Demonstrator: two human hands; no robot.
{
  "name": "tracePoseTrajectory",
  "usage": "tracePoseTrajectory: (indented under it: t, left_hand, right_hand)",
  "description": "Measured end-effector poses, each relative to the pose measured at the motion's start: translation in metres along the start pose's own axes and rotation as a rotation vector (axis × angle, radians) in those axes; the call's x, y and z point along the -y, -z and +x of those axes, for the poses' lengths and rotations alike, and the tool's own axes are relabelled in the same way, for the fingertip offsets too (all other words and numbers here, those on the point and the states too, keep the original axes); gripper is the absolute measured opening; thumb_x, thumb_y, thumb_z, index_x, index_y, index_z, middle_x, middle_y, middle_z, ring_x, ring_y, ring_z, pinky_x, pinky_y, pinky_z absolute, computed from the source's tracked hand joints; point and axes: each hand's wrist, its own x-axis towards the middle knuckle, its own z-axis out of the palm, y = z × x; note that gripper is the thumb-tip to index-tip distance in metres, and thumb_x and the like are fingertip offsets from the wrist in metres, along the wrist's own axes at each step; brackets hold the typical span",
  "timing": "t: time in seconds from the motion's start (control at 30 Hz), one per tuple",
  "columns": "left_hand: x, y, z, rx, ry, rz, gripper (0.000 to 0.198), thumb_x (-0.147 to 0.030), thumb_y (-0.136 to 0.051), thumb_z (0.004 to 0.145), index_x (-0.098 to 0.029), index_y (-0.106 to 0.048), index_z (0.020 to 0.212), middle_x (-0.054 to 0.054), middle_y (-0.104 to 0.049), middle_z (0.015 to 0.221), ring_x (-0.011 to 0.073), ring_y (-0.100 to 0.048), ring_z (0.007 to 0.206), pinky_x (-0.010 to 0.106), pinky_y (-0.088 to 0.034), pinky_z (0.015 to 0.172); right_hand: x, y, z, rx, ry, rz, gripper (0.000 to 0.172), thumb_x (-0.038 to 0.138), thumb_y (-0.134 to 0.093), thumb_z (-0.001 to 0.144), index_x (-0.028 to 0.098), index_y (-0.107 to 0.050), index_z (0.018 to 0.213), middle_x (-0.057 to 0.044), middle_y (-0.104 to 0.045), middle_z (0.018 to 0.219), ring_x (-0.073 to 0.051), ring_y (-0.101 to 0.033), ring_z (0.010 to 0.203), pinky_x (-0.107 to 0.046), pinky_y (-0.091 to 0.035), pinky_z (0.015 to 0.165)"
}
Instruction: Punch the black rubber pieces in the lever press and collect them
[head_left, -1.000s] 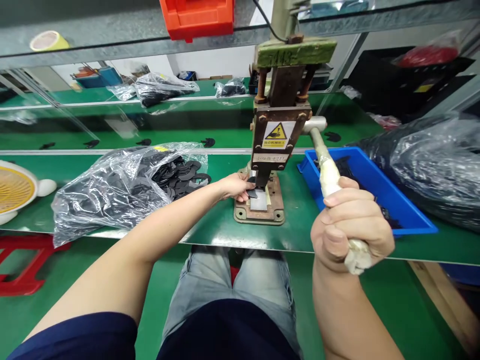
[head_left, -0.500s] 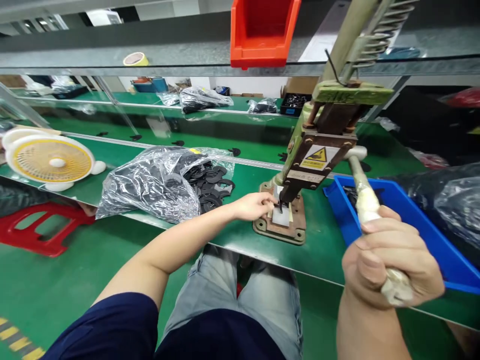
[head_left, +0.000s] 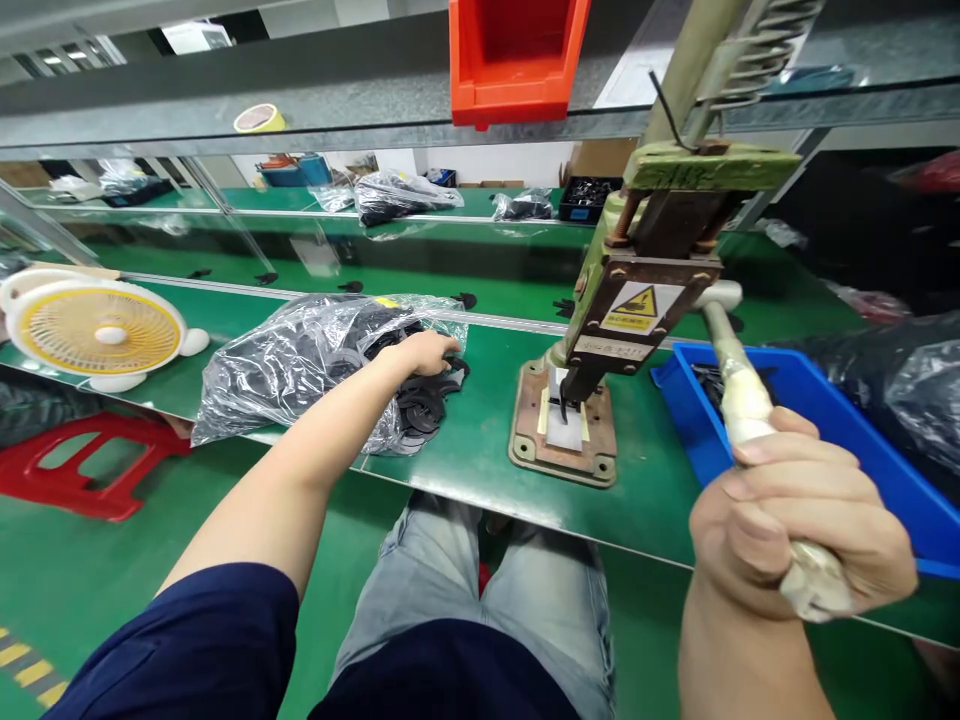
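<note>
Left hand (head_left: pixel 429 352): at the black pieces (head_left: pixel 421 408), fingers bent; whether it grips one cannot be told.
Right hand (head_left: pixel 810 510): clenched around the wrapped lever handle (head_left: pixel 742 390) of the press.
Black pieces: heaped at the mouth of the clear plastic bag (head_left: pixel 259 375), on the counter (head_left: pixel 484 440).
Press (head_left: pixel 645 275): right of the bag; pale plate (head_left: pixel 564 432) on its base.
Blue bin (head_left: pixel 840 400): right of the press.
</note>
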Motion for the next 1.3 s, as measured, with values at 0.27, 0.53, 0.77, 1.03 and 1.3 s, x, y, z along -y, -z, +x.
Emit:
tracePoseTrajectory:
  t: [0.27, 0.53, 0.77, 1.03, 1.3]
  left_hand:
    - [-0.012, 0.007, 0.027, 0.125, -0.021, -0.005, 0.049, -0.025, -0.077, 0.073, -0.026, -0.073, 0.122, 0.008, -0.077, 0.119, 0.0254, -0.072, 0.105, 0.031, -0.054, 0.094]
    - [-0.02, 0.01, 0.012, -0.071, 0.027, -0.519, 0.01, -0.026, -0.068, 0.088, -0.018, -0.067, 0.094, 0.004, -0.076, 0.09, 0.0176, -0.067, 0.08, 0.026, -0.052, 0.076]
    - [-0.111, -0.019, -0.019, 0.034, -0.06, -1.364, 0.02, -0.028, -0.067, 0.099, -0.019, -0.049, 0.101, -0.001, -0.066, 0.07, 0.0106, -0.064, 0.055, 0.019, -0.048, 0.053]
    - [-0.161, -0.035, -0.016, 0.033, -0.084, -1.375, 0.024, -0.033, -0.072, 0.097, -0.014, -0.059, 0.089, -0.001, -0.064, 0.066, 0.0091, -0.063, 0.053, 0.018, -0.047, 0.047]
    - [-0.163, -0.031, -0.009, 0.026, -0.11, -1.255, 0.028, -0.038, -0.078, 0.09, -0.013, -0.066, 0.092, 0.0, -0.065, 0.069, 0.0108, -0.06, 0.055, 0.022, -0.046, 0.051]
  right_hand:
    - [-0.002, 0.0, 0.0, -0.003, 0.024, -0.003, 0.052, 0.042, -0.079, 0.068, 0.021, -0.037, 0.047, 0.007, -0.051, 0.048, -0.015, -0.058, 0.057, -0.05, -0.057, 0.08]
    - [0.003, 0.001, 0.001, 0.058, 0.021, -0.025, 0.052, 0.042, -0.079, 0.072, 0.021, -0.036, 0.05, 0.006, -0.051, 0.05, -0.014, -0.059, 0.06, -0.051, -0.058, 0.086]
    - [0.009, -0.005, 0.003, 0.044, 0.017, -0.03, 0.056, 0.041, -0.08, 0.074, 0.018, -0.034, 0.052, 0.006, -0.049, 0.051, -0.013, -0.059, 0.062, -0.049, -0.056, 0.087]
    - [0.017, -0.002, 0.003, 0.115, -0.035, -0.09, 0.045, 0.041, -0.075, 0.079, 0.021, -0.041, 0.057, 0.005, -0.051, 0.056, -0.014, -0.061, 0.068, -0.053, -0.055, 0.095]
    - [0.018, -0.005, 0.001, 0.07, -0.027, -0.06, 0.039, 0.039, -0.074, 0.081, 0.022, -0.047, 0.058, 0.005, -0.05, 0.056, -0.015, -0.061, 0.068, -0.053, -0.054, 0.094]
